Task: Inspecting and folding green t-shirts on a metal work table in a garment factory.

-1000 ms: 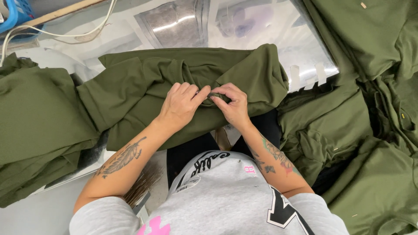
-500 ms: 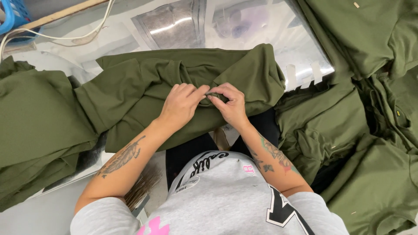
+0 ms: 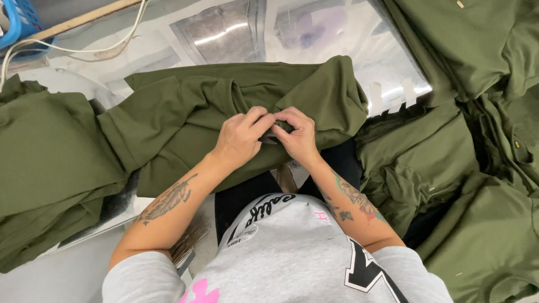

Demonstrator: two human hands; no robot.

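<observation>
A reflective grey work table (image 3: pixel 224 33) spans the upper part of the head view. Three separate masses of olive green fabric lie on or around it: one stack of folded pieces at the left (image 3: pixel 45 163), one heap of garments at the right (image 3: pixel 477 168), and one single olive garment (image 3: pixel 224 112) in the centre. One white cable (image 3: pixel 73 49) runs across the upper left of the table, beside the corner of one blue basket (image 3: pixel 17 22). Three short strips of white tape (image 3: pixel 393 95) stick to the table edge, right of centre.

The olive garment lies bunched across the near edge of the table, directly in front of the person, with one sleeve-like fold extending left toward the folded stack. Its cloth is matte, plain and creased in soft ridges.

Two hands work at its near edge. The left hand (image 3: pixel 241 137) and the right hand (image 3: pixel 297 137) meet fingertip to fingertip, both pinched together on a small dark part (image 3: pixel 268 137) of the garment; what it is cannot be told.
</observation>
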